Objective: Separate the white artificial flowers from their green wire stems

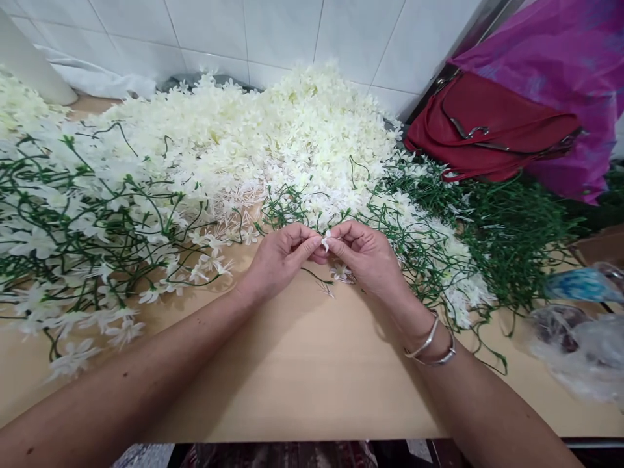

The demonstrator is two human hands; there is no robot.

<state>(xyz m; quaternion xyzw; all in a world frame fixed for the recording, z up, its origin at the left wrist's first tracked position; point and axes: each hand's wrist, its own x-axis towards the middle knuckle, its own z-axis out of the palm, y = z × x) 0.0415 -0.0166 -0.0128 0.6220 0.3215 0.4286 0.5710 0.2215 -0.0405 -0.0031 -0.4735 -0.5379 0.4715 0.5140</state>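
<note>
My left hand [280, 257] and my right hand [363, 257] meet at the middle of a tan cardboard-covered table [302, 383]. Their fingertips pinch a small white artificial flower [325, 242] between them. A thin green stem [316, 276] hangs just under the left fingers. A few loose white blossoms [341, 272] lie on the board below the right hand. My right wrist wears silver bangles [431, 344].
A big heap of white blossoms [273, 136] fills the back. Green stems carrying flowers [82, 221] spread on the left; bare green stems [507, 227] lie right. A red handbag [487, 127], purple cloth [560, 58] and plastic bags [580, 331] sit at right.
</note>
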